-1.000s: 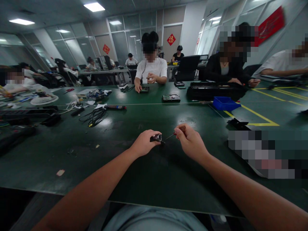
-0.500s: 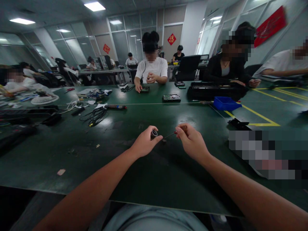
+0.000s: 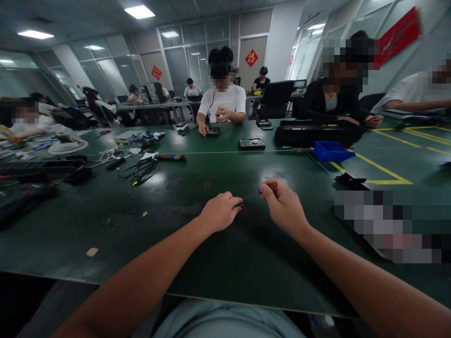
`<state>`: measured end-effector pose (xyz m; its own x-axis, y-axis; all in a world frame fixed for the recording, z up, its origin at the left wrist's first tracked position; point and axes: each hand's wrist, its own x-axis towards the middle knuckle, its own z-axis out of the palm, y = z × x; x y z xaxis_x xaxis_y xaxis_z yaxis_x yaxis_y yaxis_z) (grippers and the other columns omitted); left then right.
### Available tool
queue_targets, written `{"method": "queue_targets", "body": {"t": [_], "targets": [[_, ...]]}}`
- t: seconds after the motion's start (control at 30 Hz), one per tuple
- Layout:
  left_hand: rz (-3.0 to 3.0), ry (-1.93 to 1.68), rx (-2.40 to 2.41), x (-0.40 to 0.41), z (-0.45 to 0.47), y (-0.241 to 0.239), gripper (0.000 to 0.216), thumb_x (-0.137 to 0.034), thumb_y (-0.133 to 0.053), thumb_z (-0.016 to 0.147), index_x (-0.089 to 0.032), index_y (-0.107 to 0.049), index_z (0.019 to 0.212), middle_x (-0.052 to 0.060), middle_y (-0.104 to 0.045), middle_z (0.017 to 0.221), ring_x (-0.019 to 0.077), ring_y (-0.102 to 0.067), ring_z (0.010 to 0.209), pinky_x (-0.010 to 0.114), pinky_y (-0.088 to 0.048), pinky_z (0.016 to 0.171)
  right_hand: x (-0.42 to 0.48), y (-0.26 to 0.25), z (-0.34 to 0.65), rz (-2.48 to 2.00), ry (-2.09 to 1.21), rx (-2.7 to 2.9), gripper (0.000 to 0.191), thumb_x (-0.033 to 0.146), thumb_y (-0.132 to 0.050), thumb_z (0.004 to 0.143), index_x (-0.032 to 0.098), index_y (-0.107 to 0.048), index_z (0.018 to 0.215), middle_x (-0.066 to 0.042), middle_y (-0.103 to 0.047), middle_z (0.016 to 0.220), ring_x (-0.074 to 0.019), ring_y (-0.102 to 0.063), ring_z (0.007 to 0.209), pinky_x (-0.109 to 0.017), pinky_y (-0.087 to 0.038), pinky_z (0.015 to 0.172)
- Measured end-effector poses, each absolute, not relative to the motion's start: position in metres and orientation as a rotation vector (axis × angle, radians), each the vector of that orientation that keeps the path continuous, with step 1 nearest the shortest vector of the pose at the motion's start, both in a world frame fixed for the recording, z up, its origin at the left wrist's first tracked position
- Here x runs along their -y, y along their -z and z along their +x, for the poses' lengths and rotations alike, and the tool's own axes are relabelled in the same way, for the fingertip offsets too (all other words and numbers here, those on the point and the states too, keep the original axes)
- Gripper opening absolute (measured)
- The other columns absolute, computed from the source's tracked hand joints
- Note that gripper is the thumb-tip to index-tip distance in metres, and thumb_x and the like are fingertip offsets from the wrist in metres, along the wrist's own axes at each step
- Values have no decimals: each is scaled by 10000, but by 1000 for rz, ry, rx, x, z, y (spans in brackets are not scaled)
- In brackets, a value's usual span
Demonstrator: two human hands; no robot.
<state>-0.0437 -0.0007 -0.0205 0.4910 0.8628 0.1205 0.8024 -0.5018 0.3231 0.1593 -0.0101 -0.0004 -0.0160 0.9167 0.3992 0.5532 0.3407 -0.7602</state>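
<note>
My right hand (image 3: 283, 202) is closed round the brown handle of a screwdriver (image 3: 251, 195). Its thin shaft slants down to the left, and the tip ends by the fingertips of my left hand (image 3: 221, 212). That hand is closed, palm down, on a small dark part (image 3: 241, 203). Only an edge of the part shows past the thumb and fingers; the rest is hidden in the grip. I cannot tell whether the tip sits in the part or just touches it. Both hands are just above the green table (image 3: 197, 253).
Ahead lie a hard drive (image 3: 251, 143), a blue bin (image 3: 333, 151) and a long black casing (image 3: 317, 134). Left are a black cable (image 3: 141, 170) and a pen-like tool (image 3: 171, 157). A person (image 3: 221, 101) across the table handles a circuit board (image 3: 213, 131).
My left hand has turned palm down and shifted slightly right, so the round, ringed end of the dark part is now hidden. My right hand with the screwdriver has barely moved.
</note>
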Motion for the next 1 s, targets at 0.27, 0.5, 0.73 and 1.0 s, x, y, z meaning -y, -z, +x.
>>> {"method": "queue_targets", "body": {"t": [0.27, 0.5, 0.73, 1.0], "targets": [[2638, -316, -1458, 1, -38, 19, 315, -359, -501, 960, -235, -700, 1171, 106, -640, 1034, 279, -606, 955, 352, -490, 737, 11, -1, 159, -1327, -497, 1690, 226, 405, -482, 968, 219, -603, 926, -40, -680, 768, -213, -654, 736, -349, -455, 691], [2086, -496, -1442, -8, -61, 8, 289, -377, -515, 928, -205, -726, 1023, 71, -711, 991, 204, -628, 823, 314, -466, 731, 9, 0, 161, -1330, -524, 1675, 244, 416, -484, 965, 210, -611, 933, -37, -676, 760, -204, -647, 720, -344, -454, 683], [1260, -892, -1348, -26, -115, -19, 241, -285, -605, 863, -167, -682, 1059, 98, -680, 1019, 94, -522, 589, 192, -272, 452, 9, 0, 163, -1324, -564, 1686, 247, 419, -478, 968, 212, -611, 948, -35, -678, 770, -201, -647, 729, -339, -454, 675], [861, -1160, -1371, -24, -203, -30, 162, -203, -619, 854, -152, -650, 1005, 50, -618, 884, 105, -510, 573, 189, -302, 403, 10, -1, 163, -1312, -569, 1697, 239, 405, -483, 966, 205, -610, 934, -39, -675, 770, -196, -642, 720, -333, -459, 674]]}}
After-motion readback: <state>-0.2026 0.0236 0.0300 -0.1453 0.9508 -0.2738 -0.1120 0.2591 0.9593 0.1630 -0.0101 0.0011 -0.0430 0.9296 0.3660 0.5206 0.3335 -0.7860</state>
